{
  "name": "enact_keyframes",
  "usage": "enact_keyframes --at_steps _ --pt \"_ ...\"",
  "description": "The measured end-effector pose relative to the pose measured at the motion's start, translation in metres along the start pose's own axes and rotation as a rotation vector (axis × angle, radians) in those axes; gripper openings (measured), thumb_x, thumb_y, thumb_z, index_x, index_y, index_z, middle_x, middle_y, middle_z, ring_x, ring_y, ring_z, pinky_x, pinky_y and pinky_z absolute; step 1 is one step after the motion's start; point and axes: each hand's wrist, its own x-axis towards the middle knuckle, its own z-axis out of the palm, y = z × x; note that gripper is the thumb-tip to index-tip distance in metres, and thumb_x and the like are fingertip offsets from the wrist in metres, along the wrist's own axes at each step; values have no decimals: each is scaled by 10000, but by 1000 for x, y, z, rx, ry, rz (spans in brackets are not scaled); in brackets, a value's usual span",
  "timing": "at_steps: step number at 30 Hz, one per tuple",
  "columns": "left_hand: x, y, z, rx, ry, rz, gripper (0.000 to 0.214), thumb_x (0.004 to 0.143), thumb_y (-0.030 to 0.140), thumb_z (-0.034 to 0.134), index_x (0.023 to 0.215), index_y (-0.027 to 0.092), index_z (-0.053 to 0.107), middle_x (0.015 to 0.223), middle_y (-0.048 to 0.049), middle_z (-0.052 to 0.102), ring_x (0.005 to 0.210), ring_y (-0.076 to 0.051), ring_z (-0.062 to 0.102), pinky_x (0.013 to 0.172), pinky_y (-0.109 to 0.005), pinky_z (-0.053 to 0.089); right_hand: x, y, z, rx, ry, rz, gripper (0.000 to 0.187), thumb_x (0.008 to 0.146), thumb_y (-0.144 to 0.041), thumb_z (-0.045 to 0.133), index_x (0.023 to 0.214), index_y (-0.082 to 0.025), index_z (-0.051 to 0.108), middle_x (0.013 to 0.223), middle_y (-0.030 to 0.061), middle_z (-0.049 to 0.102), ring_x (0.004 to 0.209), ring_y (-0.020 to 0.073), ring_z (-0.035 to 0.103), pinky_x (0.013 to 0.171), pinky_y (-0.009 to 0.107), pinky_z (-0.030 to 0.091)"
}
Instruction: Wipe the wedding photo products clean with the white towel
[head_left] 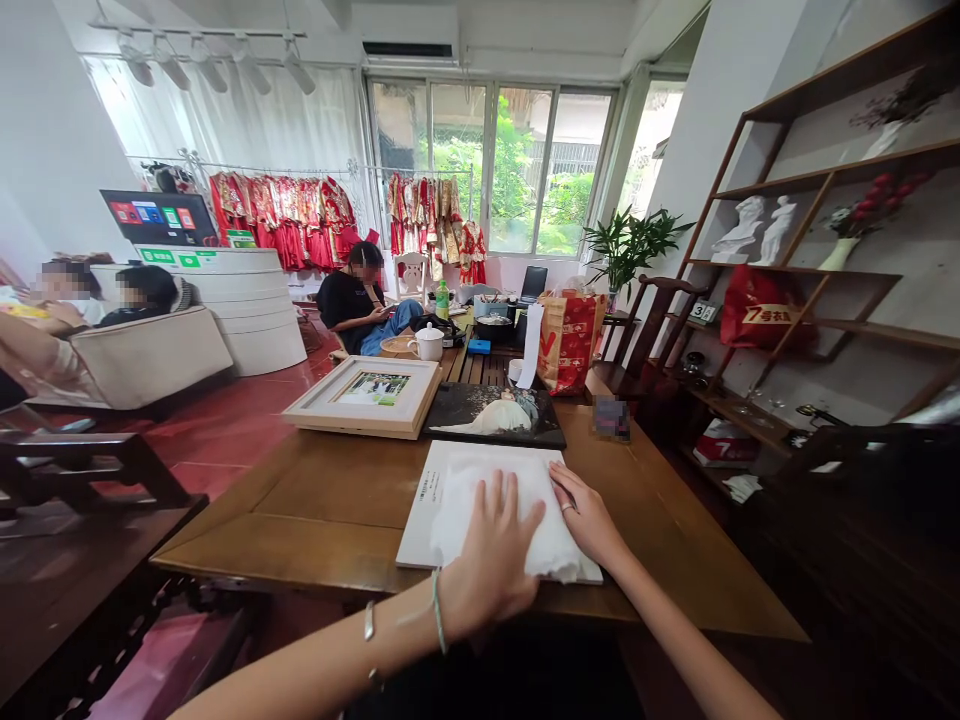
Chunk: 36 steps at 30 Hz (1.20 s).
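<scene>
On the near part of the wooden table lies a white panel with a small barcode and print along its left side. Thin white tissue or cloth covers much of the panel, crumpled at its near right corner. My left hand rests flat on the white sheet with its fingers spread. Along the sheet's right side lies my right hand, wearing a ring, its fingers stretched out over the edge. Part of the panel is hidden beneath the sheet and my hands.
Beyond the panel are stacked framed pictures, a dark photo panel and a dark card-like object. Farther back stand a white lidded mug and red paper bag. A person sits across, holding a phone.
</scene>
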Motion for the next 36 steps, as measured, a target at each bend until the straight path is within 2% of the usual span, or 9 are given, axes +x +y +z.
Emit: enact_keyframes --at_steps 4,7,12,16,19,22,30,33,36 --pt "-24 13 12 -17 61 64 911 682 574 610 1428 225 220 1490 -199 122 1334 -451 44 1016 -636 95 1 -5 -3 26 -5 3 372 828 -185 415 1125 -158 636 1280 125 562 1224 226 489 1061 463 344" --pt "-24 14 5 -54 34 75 853 717 578 576 1424 234 245 1485 -189 160 1333 -445 81 1012 -636 122 2 -5 -4 47 1 5 371 819 -186 424 1117 -156 643 1277 125 565 1221 229 493 1058 464 347" --pt "2 10 -17 -43 5 -34 760 761 542 562 1397 197 328 1459 -218 221 1321 -451 145 1005 -615 163 3 -1 -4 117 14 24 345 830 -237 450 1109 -215 652 1263 75 585 1220 225 494 1061 452 345" --pt "27 6 -14 8 39 -121 752 767 518 567 1398 183 334 1453 -216 243 1320 -446 157 1007 -615 144 1 4 -4 200 -19 24 346 819 -277 487 1119 -210 647 1282 83 567 1236 251 473 1051 463 347" --pt "33 6 -9 24 51 -157 744 776 501 556 1402 168 329 1449 -221 249 1318 -446 168 1006 -617 132 0 8 -3 226 -21 31 357 815 -281 499 1131 -192 639 1298 100 547 1246 258 460 1056 464 334" --pt "25 13 -5 32 66 -144 749 780 508 539 1405 156 321 1448 -225 247 1320 -452 148 1003 -632 120 2 13 1 213 -10 34 361 821 -291 483 1124 -178 643 1288 107 556 1229 258 480 1052 467 340" --pt "-26 53 6 8 101 -38 917 677 579 593 1413 115 302 1446 -236 235 1310 -500 89 979 -710 60 3 6 1 126 16 35 361 849 -309 455 1144 -197 630 1261 94 585 1229 233 483 1060 463 340" --pt "-28 52 -2 -53 51 -3 862 724 581 543 1415 126 301 1452 -224 235 1316 -484 95 992 -694 84 2 2 -2 108 -3 20 379 842 -300 459 1167 -181 614 1291 107 556 1231 240 480 1052 466 352" --pt "-15 36 -12 -80 2 -15 784 776 563 499 1405 131 318 1453 -225 231 1321 -464 115 998 -672 109 2 3 -3 96 15 -1 369 835 -269 458 1158 -193 621 1284 96 563 1218 232 495 1049 450 363"
